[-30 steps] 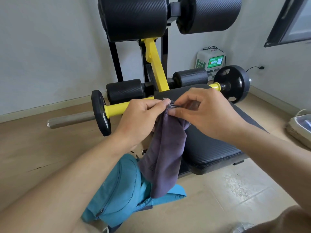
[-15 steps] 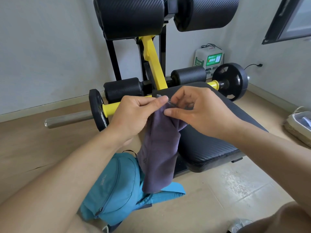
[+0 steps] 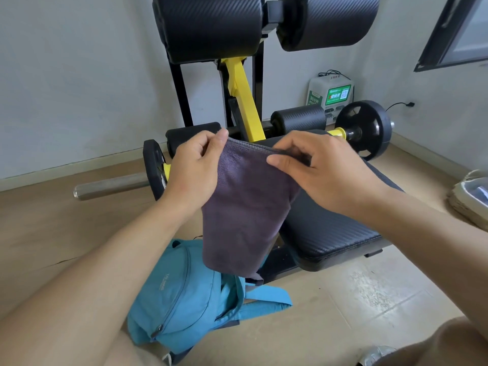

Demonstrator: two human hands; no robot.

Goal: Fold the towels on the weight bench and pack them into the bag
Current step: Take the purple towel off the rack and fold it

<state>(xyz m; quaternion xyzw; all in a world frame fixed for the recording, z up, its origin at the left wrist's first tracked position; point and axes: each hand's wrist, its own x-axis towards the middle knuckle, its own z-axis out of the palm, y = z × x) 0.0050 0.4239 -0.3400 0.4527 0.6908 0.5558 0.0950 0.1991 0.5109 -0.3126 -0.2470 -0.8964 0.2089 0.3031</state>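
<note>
Purple-grey towel [image 3: 245, 207] hangs folded above the blue bag [image 3: 182, 299], beside the bench [image 3: 330, 228].

left grip [image 3: 196, 165] pinching, right grip [image 3: 314, 167] pinching, forearms extended

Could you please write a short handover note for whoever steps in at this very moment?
Left hand: pinches the top left corner of the purple-grey towel.
Right hand: pinches the same top edge further right.
Towel: hangs in the air in front of the weight bench, above the blue bag on the floor.
Done: towel lifted and spread; it looks doubled.
Left: finish folding, pack it into the bag. The bag's contents cannot be seen; no other towel shows.
</note>
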